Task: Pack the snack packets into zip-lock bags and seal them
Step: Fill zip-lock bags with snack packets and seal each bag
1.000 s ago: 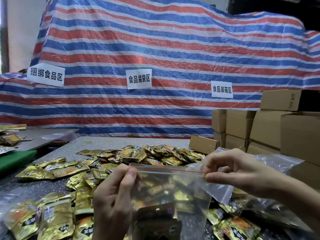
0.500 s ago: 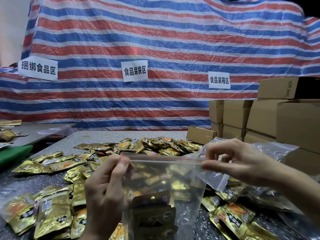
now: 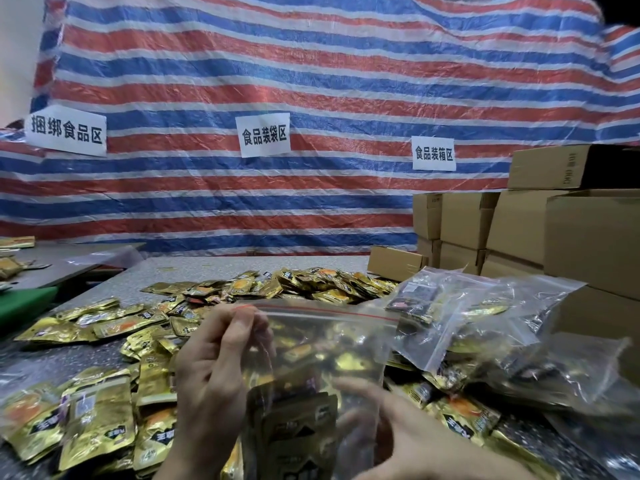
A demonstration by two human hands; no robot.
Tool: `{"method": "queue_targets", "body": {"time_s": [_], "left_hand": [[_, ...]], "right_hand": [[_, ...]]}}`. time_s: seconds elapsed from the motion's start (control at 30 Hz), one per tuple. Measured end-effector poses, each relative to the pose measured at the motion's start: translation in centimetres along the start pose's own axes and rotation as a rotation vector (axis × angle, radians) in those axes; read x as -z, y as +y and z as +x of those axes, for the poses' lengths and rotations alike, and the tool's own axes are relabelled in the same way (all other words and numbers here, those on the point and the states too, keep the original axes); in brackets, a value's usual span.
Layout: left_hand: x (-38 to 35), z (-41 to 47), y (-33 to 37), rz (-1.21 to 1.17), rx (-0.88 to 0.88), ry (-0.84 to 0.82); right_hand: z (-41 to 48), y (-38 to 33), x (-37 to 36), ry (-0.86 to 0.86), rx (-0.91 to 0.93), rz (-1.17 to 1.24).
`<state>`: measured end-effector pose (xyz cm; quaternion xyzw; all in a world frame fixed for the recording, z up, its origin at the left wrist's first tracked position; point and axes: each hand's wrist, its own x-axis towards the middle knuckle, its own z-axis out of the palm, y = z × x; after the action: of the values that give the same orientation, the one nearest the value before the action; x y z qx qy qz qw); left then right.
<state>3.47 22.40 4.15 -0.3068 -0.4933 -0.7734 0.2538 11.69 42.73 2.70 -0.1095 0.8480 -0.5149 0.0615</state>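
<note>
1. Broadly, a red, white and blue striped tarpaulin (image 3: 311, 81) fills the upper half of the frame, closing off the far edge of the bench.
2. The grey speckled bench (image 3: 242, 268) runs from mid-frame to the bottom. Bare surface shows only at its far end, centre frame, and in a strip at the left.
3. Stacked cardboard boxes (image 3: 519, 230) wall in the right edge.
4. Loose gold snack packets (image 3: 97, 420) carpet the bench from lower left to centre.
5. A heap of filled clear bags (image 3: 485, 327) lies at the right, just beside the held bag.
6. The zip-lock bag (image 3: 329, 344) hangs upright at lower centre, above the loose packets and between the two hands, with dark packets (image 3: 294, 420) stacked in its bottom.
7. The left hand (image 3: 211, 365) pinches the bag's top left corner, at the end of the red zip strip (image 3: 329, 310).
8. The right hand (image 3: 408, 434), lower right of centre, is blurred against the bag's lower part; whether it grips cannot be told.
</note>
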Motion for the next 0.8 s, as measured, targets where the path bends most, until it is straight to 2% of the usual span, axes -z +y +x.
{"method": "queue_targets", "body": {"time_s": [0.07,0.13,0.33,0.5,0.6,0.7,0.8], "left_hand": [[0.0,-0.1,-0.2,-0.02,0.02,-0.021],[0.1,-0.1,-0.4,-0.021,0.041,-0.033],[0.4,0.3,-1.1,0.033,0.107,-0.017],[0.6,-0.1,-1.6,0.032,0.228,-0.166],[0.4,-0.5,-1.9,0.058,0.245,-0.203],[-0.1,-1.2,-2.1,0.121,0.21,-0.278],[-0.5,-1.8,-2.2,0.136,0.211,-0.368]], "right_hand": [[0.7,0.4,-1.4,0.072,0.042,-0.067],[0.9,0.2,-1.9,0.131,0.041,0.029],[0.2,-0.4,-1.8,0.059,0.129,0.145],[-0.4,-1.6,-0.7,0.133,0.129,0.285],[-0.1,-3.1,1.9,0.31,0.124,0.399],[1.1,-4.9,6.6,0.555,0.138,0.386],[3.3,-5.6,12.1,0.833,0.066,0.336]]}}
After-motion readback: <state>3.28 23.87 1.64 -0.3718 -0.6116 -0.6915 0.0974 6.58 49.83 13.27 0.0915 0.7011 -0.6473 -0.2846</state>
